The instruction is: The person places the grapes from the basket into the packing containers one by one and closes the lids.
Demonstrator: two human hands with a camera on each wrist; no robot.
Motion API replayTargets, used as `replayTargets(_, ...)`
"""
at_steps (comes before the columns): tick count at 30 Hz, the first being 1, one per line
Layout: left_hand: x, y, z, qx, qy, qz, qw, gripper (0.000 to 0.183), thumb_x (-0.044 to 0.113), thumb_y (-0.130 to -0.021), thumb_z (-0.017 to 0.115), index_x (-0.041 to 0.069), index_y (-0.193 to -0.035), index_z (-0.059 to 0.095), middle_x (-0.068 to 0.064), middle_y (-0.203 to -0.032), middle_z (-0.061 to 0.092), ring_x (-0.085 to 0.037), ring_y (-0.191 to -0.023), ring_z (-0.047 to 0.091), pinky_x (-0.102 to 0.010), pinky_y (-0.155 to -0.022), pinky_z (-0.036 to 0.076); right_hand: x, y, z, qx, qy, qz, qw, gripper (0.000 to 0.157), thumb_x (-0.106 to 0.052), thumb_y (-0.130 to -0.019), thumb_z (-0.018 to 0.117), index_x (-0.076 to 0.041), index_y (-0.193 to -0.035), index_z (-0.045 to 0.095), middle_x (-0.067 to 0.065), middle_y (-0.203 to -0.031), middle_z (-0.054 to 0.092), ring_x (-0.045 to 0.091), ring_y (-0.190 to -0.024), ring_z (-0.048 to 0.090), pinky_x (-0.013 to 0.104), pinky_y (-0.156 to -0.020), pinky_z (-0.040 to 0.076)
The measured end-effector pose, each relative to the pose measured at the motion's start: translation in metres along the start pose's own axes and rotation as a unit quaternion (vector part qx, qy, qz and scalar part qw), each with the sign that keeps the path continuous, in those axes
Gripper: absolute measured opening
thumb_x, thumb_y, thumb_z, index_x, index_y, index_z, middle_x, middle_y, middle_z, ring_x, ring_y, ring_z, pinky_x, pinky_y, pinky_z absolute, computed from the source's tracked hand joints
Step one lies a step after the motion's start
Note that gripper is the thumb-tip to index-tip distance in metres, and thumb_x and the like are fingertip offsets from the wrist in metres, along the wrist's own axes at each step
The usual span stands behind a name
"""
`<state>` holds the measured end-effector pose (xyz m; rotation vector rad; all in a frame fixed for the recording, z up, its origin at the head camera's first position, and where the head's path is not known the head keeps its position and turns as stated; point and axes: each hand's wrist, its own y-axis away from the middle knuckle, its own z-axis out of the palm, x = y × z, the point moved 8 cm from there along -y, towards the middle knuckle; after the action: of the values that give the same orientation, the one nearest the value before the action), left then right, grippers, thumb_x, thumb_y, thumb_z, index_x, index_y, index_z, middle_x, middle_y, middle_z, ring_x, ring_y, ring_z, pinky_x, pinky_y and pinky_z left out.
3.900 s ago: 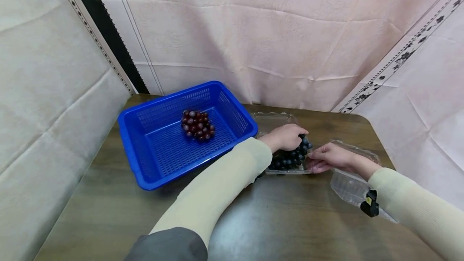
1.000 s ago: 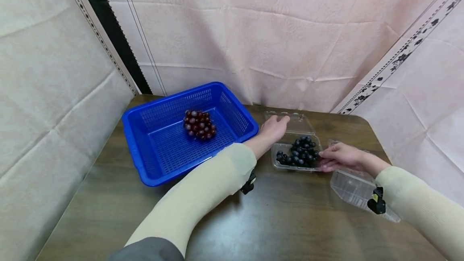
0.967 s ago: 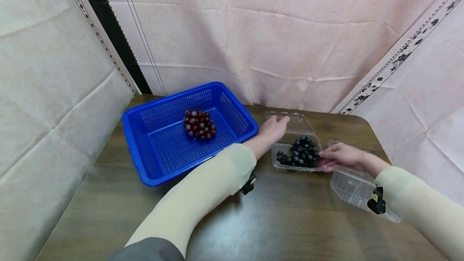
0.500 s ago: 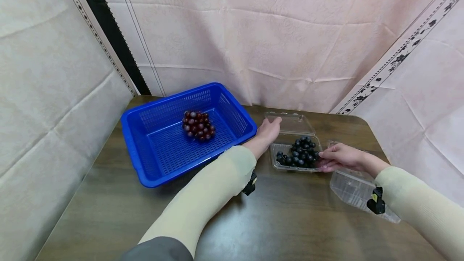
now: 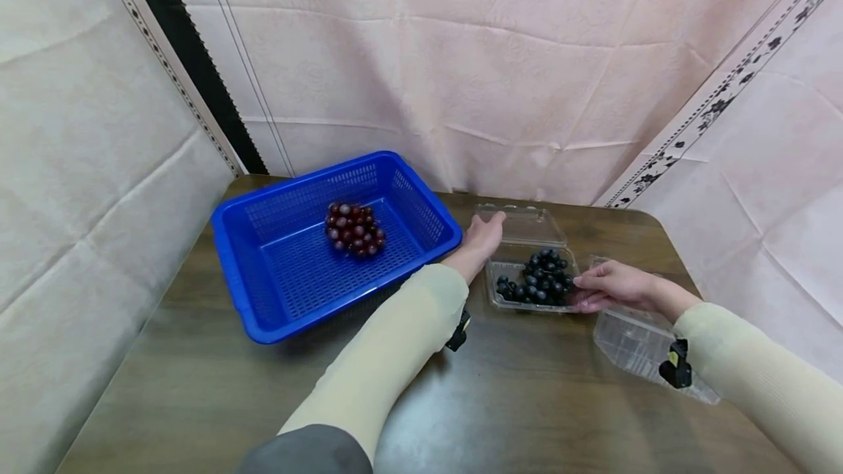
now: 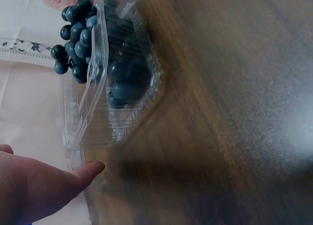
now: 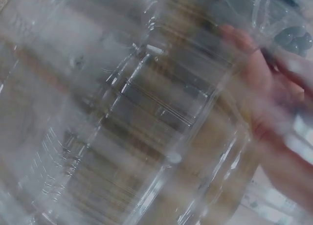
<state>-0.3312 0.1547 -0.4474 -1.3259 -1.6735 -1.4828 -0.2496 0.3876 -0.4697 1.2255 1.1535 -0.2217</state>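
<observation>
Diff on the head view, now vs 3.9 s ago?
Left hand came off the dark grapes, leftward to the left edge of the clear box; box shifted slightly right. Unchanged: right hand at box's right edge, red grapes in blue basket.

Clear plastic box (image 5: 506, 269) sitting flat on the wooden table (image 5: 500, 401), lid (image 5: 532, 227) flipped open toward the back. Inside there's a bunch of blue-black grapes (image 5: 545, 276), round and kinda shiny, heaped more to the right and poking above the rim. Right hand (image 5: 609, 285) grips the box's right edge, left hand (image 5: 482, 236)'s near the lid
</observation>
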Motion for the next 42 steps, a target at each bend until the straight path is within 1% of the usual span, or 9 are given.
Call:
replayTargets(4, 0.001, -0.003, -0.003, 0.017, 0.016, 0.002, 0.9997, 0.074, 0.056, -0.094, 0.042, 0.014, -0.153, 0.025, -0.007, -0.155, 0.033, -0.023, -0.143, 0.026, -0.035, -0.115, 0.026, 0.000, -0.001, 0.000, 0.001, -0.002, -0.001, 1.000, 0.043, -0.017, -0.105, 0.042, 0.022, -0.119, 0.050, 0.024, -0.102, 0.069, 0.022, -0.090, 0.071, 0.035, -0.082, 0.057)
replayTargets(8, 0.002, -0.005, -0.003, 0.019, 0.027, 0.004, 0.9995, 0.074, 0.056, -0.094, 0.043, 0.015, -0.153, 0.027, -0.005, -0.155, 0.033, -0.023, -0.143, 0.026, -0.036, -0.116, 0.026, -0.001, -0.002, 0.000, 0.001, 0.000, -0.001, 1.000, 0.043, -0.017, -0.105, 0.041, 0.022, -0.120, 0.050, 0.023, -0.102, 0.069, 0.022, -0.089, 0.071, 0.036, -0.083, 0.057)
replayTargets(18, 0.011, -0.001, -0.005, -0.007, 0.061, 0.029, 0.9977, 0.071, 0.057, -0.096, 0.039, 0.018, -0.153, 0.025, -0.003, -0.156, 0.029, -0.023, -0.144, 0.025, -0.040, -0.117, 0.024, 0.001, -0.002, -0.001, 0.005, 0.001, -0.001, 1.000, 0.040, -0.016, -0.104, 0.042, 0.020, -0.118, 0.052, 0.024, -0.101, 0.069, 0.022, -0.088, 0.071, 0.035, -0.081, 0.058)
replayTargets(24, 0.019, 0.001, -0.007, -0.011, 0.048, 0.038, 0.9981, 0.071, 0.060, -0.095, 0.036, 0.019, -0.153, 0.026, -0.002, -0.155, 0.032, -0.024, -0.144, 0.025, -0.041, -0.117, 0.024, 0.002, -0.001, -0.001, 0.005, 0.007, 0.003, 1.000, 0.041, -0.016, -0.105, 0.041, 0.020, -0.118, 0.053, 0.024, -0.102, 0.069, 0.022, -0.089, 0.071, 0.035, -0.081, 0.058)
replayTargets(29, 0.028, 0.002, -0.011, -0.012, 0.043, 0.051, 0.9977, 0.069, 0.061, -0.097, 0.030, 0.020, -0.153, 0.027, -0.001, -0.155, 0.032, -0.024, -0.143, 0.028, -0.041, -0.115, 0.027, 0.002, -0.001, -0.003, 0.015, 0.000, 0.005, 1.000, 0.038, -0.016, -0.104, 0.043, 0.016, -0.118, 0.055, 0.023, -0.102, 0.069, 0.025, -0.091, 0.071, 0.036, -0.082, 0.057)
replayTargets(33, 0.039, 0.001, -0.017, 0.005, 0.033, 0.072, 0.9969, 0.064, 0.060, -0.098, 0.027, 0.022, -0.148, 0.039, 0.000, -0.152, 0.039, -0.025, -0.139, 0.034, -0.040, -0.113, 0.030, 0.001, -0.001, -0.002, 0.018, -0.005, 0.004, 1.000, 0.037, -0.016, -0.104, 0.043, 0.016, -0.118, 0.056, 0.023, -0.101, 0.070, 0.025, -0.091, 0.071, 0.035, -0.081, 0.058)
replayTargets(36, 0.048, 0.001, -0.020, 0.015, 0.016, 0.087, 0.9960, 0.063, 0.062, -0.097, 0.025, 0.025, -0.143, 0.047, 0.004, -0.149, 0.043, -0.025, -0.139, 0.035, -0.040, -0.115, 0.027, 0.001, -0.002, -0.002, 0.015, -0.005, 0.006, 1.000, 0.039, -0.017, -0.104, 0.043, 0.017, -0.119, 0.054, 0.022, -0.101, 0.070, 0.023, -0.089, 0.071, 0.036, -0.082, 0.057)
replayTargets(38, 0.053, 0.002, -0.021, 0.006, 0.004, 0.095, 0.9955, 0.063, 0.064, -0.097, 0.022, 0.029, -0.142, 0.048, 0.006, -0.149, 0.043, -0.024, -0.140, 0.034, -0.040, -0.116, 0.026, 0.001, -0.001, -0.001, 0.011, -0.003, 0.006, 1.000, 0.041, -0.018, -0.104, 0.043, 0.018, -0.120, 0.053, 0.022, -0.101, 0.070, 0.022, -0.088, 0.071, 0.036, -0.082, 0.057)
replayTargets(42, 0.059, 0.005, -0.020, -0.026, -0.005, 0.097, 0.9949, 0.066, 0.068, -0.095, 0.019, 0.032, -0.145, 0.043, 0.008, -0.151, 0.040, -0.021, -0.143, 0.029, -0.040, -0.117, 0.023, 0.001, -0.001, -0.001, 0.009, -0.002, 0.008, 1.000, 0.043, -0.019, -0.104, 0.042, 0.019, -0.120, 0.052, 0.023, -0.102, 0.070, 0.021, -0.088, 0.071, 0.037, -0.083, 0.057)
